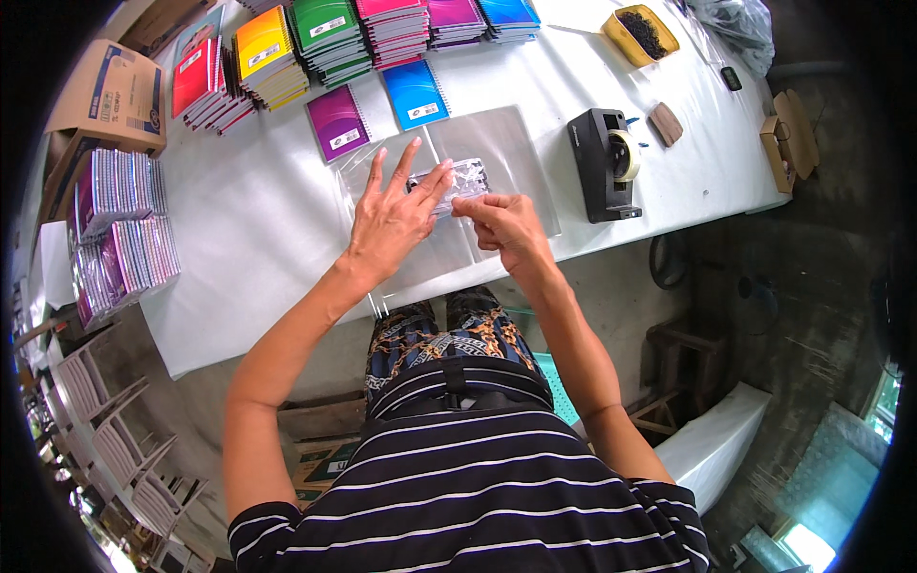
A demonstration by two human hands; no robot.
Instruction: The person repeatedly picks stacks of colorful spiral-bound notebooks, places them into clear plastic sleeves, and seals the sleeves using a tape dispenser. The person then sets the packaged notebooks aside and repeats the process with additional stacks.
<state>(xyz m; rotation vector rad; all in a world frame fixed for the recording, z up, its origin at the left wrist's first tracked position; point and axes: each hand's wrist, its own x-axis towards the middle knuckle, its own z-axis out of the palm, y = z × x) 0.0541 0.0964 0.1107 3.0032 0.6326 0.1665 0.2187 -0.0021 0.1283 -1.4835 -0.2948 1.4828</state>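
Observation:
A small, shiny clear plastic packet (470,176) lies in front of me; what is inside it cannot be made out. My left hand (390,218) is open, fingers spread, with the tips of its index finger and thumb side resting on the packet's left part. At the packet's lower edge, my right hand (511,227) is closed in a pinch, thumb against forefinger, the other fingers curled in. Under both hands are large clear plastic sleeves (511,138) laid flat on the white-covered table (244,220). Beyond them lie a purple spiral notebook (338,122) and a blue one (416,95).
Stacked spiral notebooks (330,38) in several colours line the far side. Wrapped notebook piles (124,229) and a cardboard box (119,91) stand left. To the right are a black tape dispenser (597,167), a wooden block (666,125) and a yellow tub (616,33) of dark bits.

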